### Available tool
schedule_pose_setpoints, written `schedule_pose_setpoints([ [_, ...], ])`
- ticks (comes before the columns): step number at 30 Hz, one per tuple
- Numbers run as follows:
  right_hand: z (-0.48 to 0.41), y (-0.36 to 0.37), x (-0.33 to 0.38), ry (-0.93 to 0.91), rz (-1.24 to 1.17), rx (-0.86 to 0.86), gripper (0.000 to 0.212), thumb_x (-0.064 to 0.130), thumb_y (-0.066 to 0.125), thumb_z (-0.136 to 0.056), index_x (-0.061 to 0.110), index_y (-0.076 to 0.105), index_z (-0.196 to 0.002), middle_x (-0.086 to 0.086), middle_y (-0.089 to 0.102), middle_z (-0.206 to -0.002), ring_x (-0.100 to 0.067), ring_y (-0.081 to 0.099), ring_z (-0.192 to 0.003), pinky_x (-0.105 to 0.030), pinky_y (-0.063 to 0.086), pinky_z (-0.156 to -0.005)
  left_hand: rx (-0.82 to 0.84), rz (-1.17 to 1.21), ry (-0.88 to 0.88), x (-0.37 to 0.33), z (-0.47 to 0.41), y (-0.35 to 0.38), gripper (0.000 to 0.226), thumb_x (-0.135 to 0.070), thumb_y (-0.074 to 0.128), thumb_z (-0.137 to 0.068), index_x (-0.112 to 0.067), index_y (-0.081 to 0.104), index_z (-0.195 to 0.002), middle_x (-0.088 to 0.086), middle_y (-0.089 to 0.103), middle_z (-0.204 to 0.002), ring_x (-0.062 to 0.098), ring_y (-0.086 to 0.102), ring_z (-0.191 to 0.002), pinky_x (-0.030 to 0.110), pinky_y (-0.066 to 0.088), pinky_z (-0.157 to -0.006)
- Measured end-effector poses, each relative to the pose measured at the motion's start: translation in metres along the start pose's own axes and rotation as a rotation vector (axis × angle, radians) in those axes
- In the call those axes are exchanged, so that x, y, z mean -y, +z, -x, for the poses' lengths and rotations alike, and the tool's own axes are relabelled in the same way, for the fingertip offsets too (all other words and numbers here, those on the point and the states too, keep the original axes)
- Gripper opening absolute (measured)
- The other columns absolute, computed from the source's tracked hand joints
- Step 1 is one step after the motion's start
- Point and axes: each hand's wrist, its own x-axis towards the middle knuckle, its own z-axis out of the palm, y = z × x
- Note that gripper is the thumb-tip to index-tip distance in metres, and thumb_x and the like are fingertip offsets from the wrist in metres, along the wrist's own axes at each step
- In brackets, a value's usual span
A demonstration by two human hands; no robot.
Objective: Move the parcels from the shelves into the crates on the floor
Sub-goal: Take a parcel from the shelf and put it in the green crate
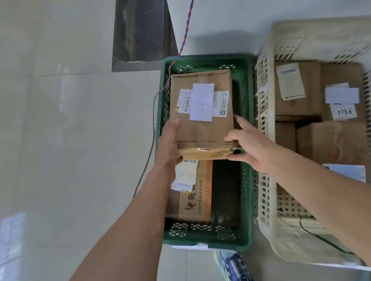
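Observation:
A brown cardboard parcel (205, 135) with white labels on top is over the far half of the green crate (253, 159). My left hand (168, 145) grips its near left corner. At its near right corner is my right hand (250, 145), thumb on the top edge and fingers under the taped end. Below it, in the crate's near left part, lies another cardboard parcel (193, 199) with printed characters and a label. The cream crate (278, 218) to the right holds several brown parcels (331, 142), one labelled 7786.
Both crates stand on a pale tiled floor (58, 135). A red-and-blue twisted cord (181, 52) hangs down across the green crate's far left corner. A dark wedge-shaped panel (141, 26) lies beyond the crate. My shoe (238, 274) is just in front of the green crate.

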Motion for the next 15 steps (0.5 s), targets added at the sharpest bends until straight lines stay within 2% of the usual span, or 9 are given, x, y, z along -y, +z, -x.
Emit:
schedule_pose_setpoints([
  [2, -0.03, 0.005, 0.001, -0.003, -0.041, -0.007, 0.074, 0.002, 0.056, -0.101, 0.039, 0.034, -0.162, 0.009, 0.065, -0.125, -0.018, 0.07, -0.111, -0.049, 0.063, -0.095, 0.012, 0.022, 0.04, 0.004, -0.031, 0.0, 0.029, -0.06, 0.053, -0.1, -0.04, 0.065, -0.117, -0.016, 0.081, -0.102, 0.007, 0.078, -0.094, 0.025, 0.064, -0.072],
  [3, -0.043, 0.007, 0.001, -0.012, -0.053, -0.01, 0.075, 0.002, 0.055, -0.101, 0.039, 0.033, -0.162, 0.008, 0.065, -0.124, -0.017, 0.07, -0.112, -0.048, 0.064, -0.094, 0.016, 0.034, 0.063, 0.006, -0.045, 0.0, 0.024, -0.056, 0.053, -0.104, -0.039, 0.065, -0.117, -0.022, 0.081, -0.092, -0.002, 0.077, -0.083, 0.016, 0.06, -0.062],
  [5, -0.067, 0.012, 0.003, -0.021, -0.074, -0.018, 0.077, 0.0, 0.054, -0.102, 0.039, 0.03, -0.164, 0.011, 0.064, -0.121, -0.016, 0.067, -0.113, -0.051, 0.06, -0.101, 0.019, 0.059, 0.091, 0.009, -0.07, -0.001, 0.017, -0.048, 0.049, -0.11, -0.038, 0.063, -0.113, -0.03, 0.078, -0.081, -0.011, 0.073, -0.071, 0.009, 0.054, -0.053],
  [7, -0.087, 0.017, 0.002, -0.021, -0.084, -0.047, 0.08, -0.003, 0.053, -0.103, 0.04, 0.028, -0.165, 0.013, 0.06, -0.118, -0.014, 0.065, -0.11, -0.052, 0.055, -0.108, 0.0, 0.071, 0.093, 0.01, -0.088, -0.002, 0.017, -0.048, 0.047, -0.11, -0.04, 0.062, -0.108, -0.034, 0.075, -0.076, -0.015, 0.07, -0.066, 0.016, 0.056, -0.06],
  [9, -0.101, 0.022, 0.001, -0.027, -0.088, -0.086, 0.08, -0.004, 0.055, -0.104, 0.04, 0.029, -0.165, 0.007, 0.058, -0.128, -0.011, 0.063, -0.106, -0.05, 0.053, -0.111, -0.027, 0.076, 0.07, 0.014, -0.102, -0.002, 0.018, -0.052, 0.049, -0.108, -0.039, 0.062, -0.106, -0.033, 0.075, -0.076, -0.014, 0.07, -0.071, 0.024, 0.049, -0.071],
  [10, -0.107, 0.024, -0.001, -0.034, -0.092, -0.101, 0.079, -0.004, 0.056, -0.104, 0.04, 0.03, -0.164, 0.003, 0.056, -0.136, -0.012, 0.063, -0.107, -0.049, 0.052, -0.113, -0.036, 0.093, 0.058, 0.016, -0.108, -0.002, 0.019, -0.055, 0.052, -0.105, -0.039, 0.063, -0.107, -0.029, 0.078, -0.086, -0.008, 0.072, -0.084, 0.025, 0.048, -0.076],
  [12, -0.117, 0.028, -0.003, -0.052, -0.093, -0.115, 0.079, -0.006, 0.056, -0.104, 0.039, 0.033, -0.164, -0.003, 0.053, -0.148, -0.018, 0.063, -0.117, -0.049, 0.05, -0.115, -0.07, 0.112, 0.034, 0.017, -0.112, -0.001, 0.037, -0.064, 0.06, -0.088, -0.039, 0.062, -0.116, -0.009, 0.072, -0.127, 0.01, 0.064, -0.118, 0.033, 0.05, -0.095],
  [13, -0.121, 0.03, -0.004, -0.061, -0.088, -0.113, 0.079, -0.007, 0.056, -0.103, 0.038, 0.033, -0.164, -0.005, 0.051, -0.153, -0.02, 0.062, -0.121, -0.05, 0.049, -0.116, -0.101, 0.14, 0.034, 0.017, -0.114, -0.001, 0.051, -0.066, 0.063, -0.078, -0.037, 0.059, -0.12, -0.002, 0.061, -0.141, 0.016, 0.057, -0.128, 0.038, 0.048, -0.106],
  [15, -0.13, 0.034, -0.003, -0.082, -0.072, -0.11, 0.078, -0.008, 0.054, -0.104, 0.037, 0.032, -0.164, -0.007, 0.049, -0.158, -0.024, 0.06, -0.13, -0.052, 0.047, -0.118, -0.146, 0.218, 0.053, 0.016, -0.117, -0.002, 0.063, -0.064, 0.067, -0.064, -0.035, 0.053, -0.118, 0.003, 0.05, -0.146, 0.018, 0.051, -0.132, 0.043, 0.045, -0.115],
])
